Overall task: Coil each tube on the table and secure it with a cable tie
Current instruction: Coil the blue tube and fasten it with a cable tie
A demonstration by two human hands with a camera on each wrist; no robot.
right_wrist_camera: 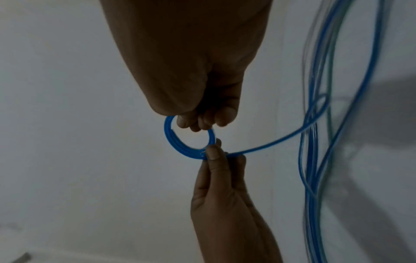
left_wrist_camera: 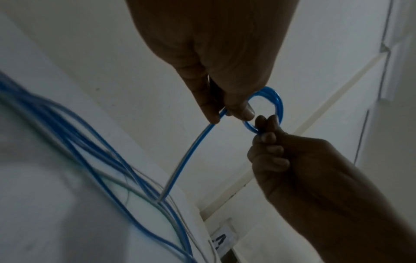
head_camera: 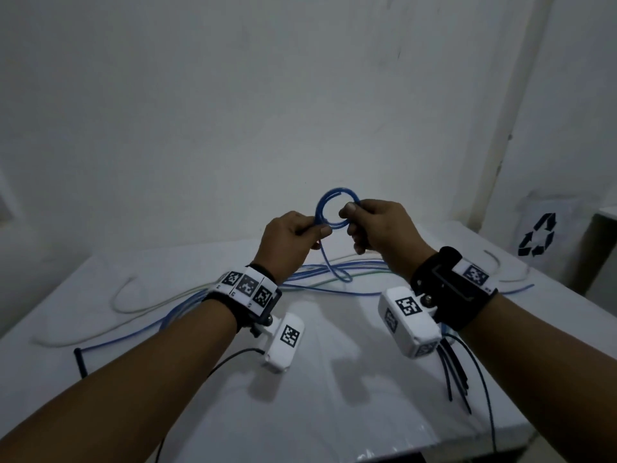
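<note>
The left hand point(head_camera: 289, 242) pinches the near-left side of a small blue coil point(head_camera: 337, 208) between thumb and forefinger, just where the loose tail leaves it; that hold likely keeps the wound turns from springing apart while more tube feeds in. The right hand point(head_camera: 377, 228) pinches the coil's right side, thumb on top and fingers curled beneath, so the ring is braced from both sides and held upright above the bench point(head_camera: 317, 362), at centre frame in the head view. In the right wrist view the coil point(right_wrist_camera: 189, 140) shows about four turns stacked together; I cannot count them more surely than that.

From the left pinch the tail point(head_camera: 329, 262) drops in one loop to the bench, so the coil is not yet finished.

Further out, at mid-frame behind the wrists, lies a bundle of loose tubes point(head_camera: 334, 270): several blue ones, overlapping too much for an exact count, and at least one greenish clear strand. One pale tube point(head_camera: 120, 297) curves at the left, and another pale one point(head_camera: 514, 277) at the right edge. A cluster of black cable ties point(head_camera: 459, 372), roughly five or six, fans out at lower right, handy to the right hand. One single tie point(head_camera: 81, 362) lies at the left.
</note>
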